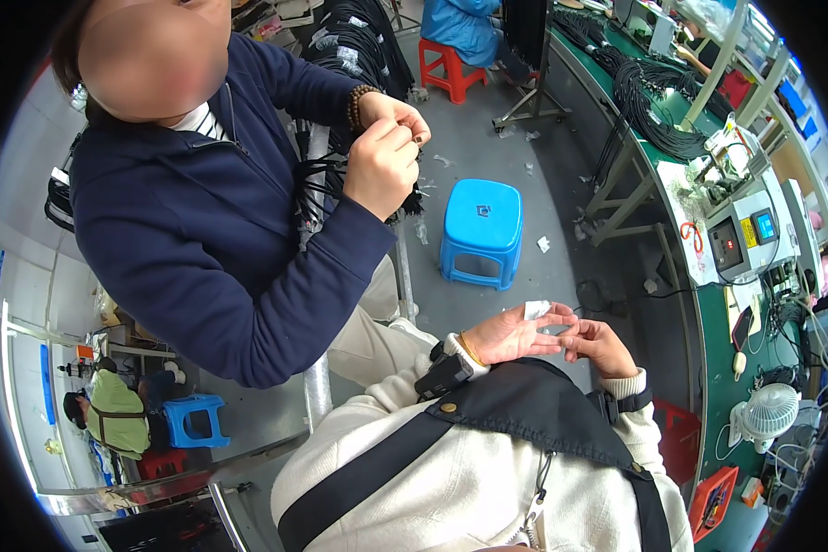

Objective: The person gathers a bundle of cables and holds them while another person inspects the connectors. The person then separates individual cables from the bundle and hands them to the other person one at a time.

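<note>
My left hand [506, 336] is palm up in front of the black apron [534, 405], its fingers stretched out and apart. A small white scrap [536, 310], like a piece of film or a label, rests against its fingers. Beside it, my right hand [605, 348] is closed in a pinch at the left fingertips. Whatever sits in that pinch is too small to make out. Both hands are above the grey floor, near a blue plastic stool [483, 216].
At left, a person in a navy jacket [193, 212] pinches something small near bundled black cables [359, 55]. The green workbench [722, 354] on the right carries cable coils [653, 101], a boxy machine [745, 239] and a white fan [768, 411]. Scraps litter the floor.
</note>
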